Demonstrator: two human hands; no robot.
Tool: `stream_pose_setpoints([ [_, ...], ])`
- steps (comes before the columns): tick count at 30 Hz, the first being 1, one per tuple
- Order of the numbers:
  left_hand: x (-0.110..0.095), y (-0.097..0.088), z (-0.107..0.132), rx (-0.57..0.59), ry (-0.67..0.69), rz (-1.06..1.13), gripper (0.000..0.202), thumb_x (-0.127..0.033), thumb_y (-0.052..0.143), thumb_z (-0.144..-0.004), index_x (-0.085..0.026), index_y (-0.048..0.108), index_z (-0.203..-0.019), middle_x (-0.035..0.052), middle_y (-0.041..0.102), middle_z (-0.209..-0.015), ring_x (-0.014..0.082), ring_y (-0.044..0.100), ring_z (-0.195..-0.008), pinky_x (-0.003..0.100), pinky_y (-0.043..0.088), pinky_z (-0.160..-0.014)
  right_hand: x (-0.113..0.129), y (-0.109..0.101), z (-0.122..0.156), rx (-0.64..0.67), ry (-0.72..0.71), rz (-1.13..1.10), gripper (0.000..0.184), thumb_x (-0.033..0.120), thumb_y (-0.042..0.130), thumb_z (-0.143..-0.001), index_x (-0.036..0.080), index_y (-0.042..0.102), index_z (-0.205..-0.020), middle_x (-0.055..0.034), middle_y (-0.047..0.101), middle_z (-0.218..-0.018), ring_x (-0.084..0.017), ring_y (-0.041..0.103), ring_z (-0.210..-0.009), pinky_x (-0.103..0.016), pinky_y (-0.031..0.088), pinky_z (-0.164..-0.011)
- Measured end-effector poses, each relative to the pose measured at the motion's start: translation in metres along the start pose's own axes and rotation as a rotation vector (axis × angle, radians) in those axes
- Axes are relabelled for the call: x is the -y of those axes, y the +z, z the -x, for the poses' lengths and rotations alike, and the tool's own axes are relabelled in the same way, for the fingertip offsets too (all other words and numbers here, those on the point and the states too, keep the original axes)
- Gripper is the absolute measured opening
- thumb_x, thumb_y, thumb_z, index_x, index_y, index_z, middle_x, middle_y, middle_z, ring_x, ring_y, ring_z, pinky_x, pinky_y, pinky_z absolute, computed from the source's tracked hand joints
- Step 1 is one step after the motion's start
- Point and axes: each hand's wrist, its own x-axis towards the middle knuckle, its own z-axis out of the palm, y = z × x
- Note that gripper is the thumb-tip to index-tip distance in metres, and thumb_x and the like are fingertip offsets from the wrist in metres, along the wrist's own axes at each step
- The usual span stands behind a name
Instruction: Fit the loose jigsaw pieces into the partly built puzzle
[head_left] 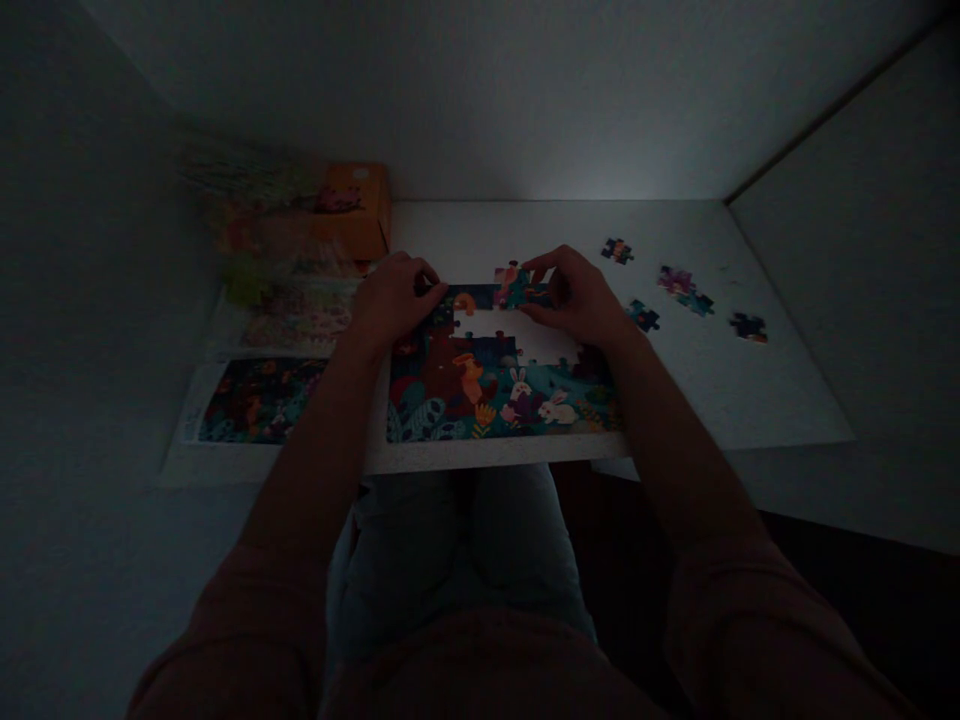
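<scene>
A partly assembled jigsaw puzzle (495, 400) lies on the white table, showing a fox-like animal, white rabbits and dark leaves. White tabletop shows through a gap in its upper middle and right. My right hand (574, 295) pinches a colourful puzzle piece (513, 286) between thumb and fingers, at the puzzle's top edge beside the gap. At the upper left corner, my left hand (397, 300) is closed, its thumb and forefinger resting on the puzzle's border. Its other fingers are curled under and partly hidden.
Loose pieces lie to the right: one at the back (617, 251), a purple and teal cluster (684, 288), a dark one (748, 327) and a blue one (643, 316). At left stand an orange box (364, 215), a blurred plastic bag (277, 230) and a picture sheet (259, 400).
</scene>
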Motion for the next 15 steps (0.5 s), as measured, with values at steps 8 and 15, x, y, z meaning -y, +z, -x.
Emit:
stream_pose_setpoints([
  [8,0.001,0.002,0.002,-0.066,0.044,0.055,0.030,-0.059,0.080,-0.100,-0.031,0.073,-0.090,0.0080,0.073,-0.096,0.0328,0.071,-0.096,0.046,0.062,-0.088,0.003,-0.006,-0.005,-0.111,0.096,-0.090,0.073,0.080,0.097,-0.093,0.037,0.073,-0.146,-0.0064,0.074,-0.128,-0.022,0.065,-0.078,-0.037,0.055,-0.057],
  [15,0.002,0.002,0.003,-0.062,0.060,0.047,0.031,-0.062,0.079,-0.098,-0.032,0.075,-0.091,0.0084,0.073,-0.095,0.0337,0.070,-0.094,0.048,0.061,-0.087,0.015,-0.016,-0.003,-0.144,0.120,-0.099,0.069,0.073,0.104,-0.088,0.037,0.078,-0.140,-0.0045,0.075,-0.120,-0.021,0.065,-0.077,-0.036,0.060,-0.058],
])
